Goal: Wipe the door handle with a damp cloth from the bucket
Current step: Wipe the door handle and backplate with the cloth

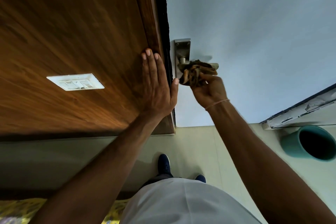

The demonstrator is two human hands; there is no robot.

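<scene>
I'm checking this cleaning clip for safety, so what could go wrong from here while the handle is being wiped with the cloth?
1. The left hand lies flat on the wooden panel with its thumb at the dark gap beside the door; if the door swings, the thumb might get pinched.
2. The right hand presses the bunched cloth on the door handle; pushing down could unlatch the door.
3. The teal bucket stands on the floor nearby, a possible trip hazard.

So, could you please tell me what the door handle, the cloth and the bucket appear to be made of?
Door handle: brushed metal, probably steel; dull grey sheen on lever and backplate.
Cloth: soft woven fabric, brown and orange; it bunches in folds in the right hand.
Bucket: likely plastic; smooth, uniform teal wall.
</scene>
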